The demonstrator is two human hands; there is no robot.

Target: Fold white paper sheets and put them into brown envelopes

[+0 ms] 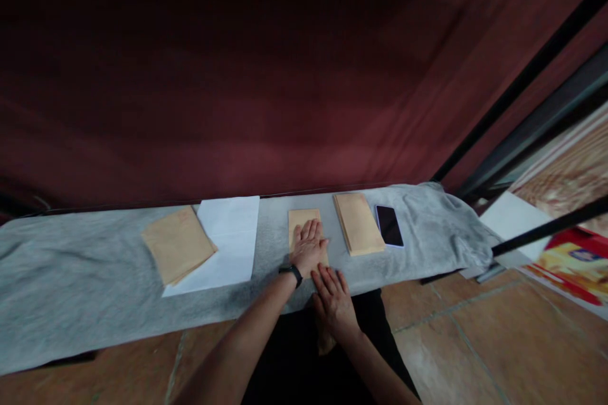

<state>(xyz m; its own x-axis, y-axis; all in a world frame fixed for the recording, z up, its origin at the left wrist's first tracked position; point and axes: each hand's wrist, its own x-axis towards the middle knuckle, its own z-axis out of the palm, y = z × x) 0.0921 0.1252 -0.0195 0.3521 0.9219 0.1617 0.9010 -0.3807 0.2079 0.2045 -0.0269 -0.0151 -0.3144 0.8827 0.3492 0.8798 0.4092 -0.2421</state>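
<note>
A brown paper envelope (298, 218) lies lengthwise on the grey cloth, pointing away from me. My left hand (310, 248), with a dark band at the wrist, rests flat on it with the fingers spread. Close to the near end of the envelope, my right hand (335, 300) lies palm down with its fingers stretched out. Part of the envelope is hidden under both hands. Just right of it sits a stack of brown envelopes (360, 224). More brown envelopes (178, 243) lie fanned on the left, partly over white paper (232, 240).
A phone (389, 226) lies right of the envelope stack. Grey cloth (95, 266) covers the long narrow surface, with a dark red panel (285, 107) behind it. Black bars (522, 82) slant at the right, near a red and yellow printed box (574, 266). The floor is tiled.
</note>
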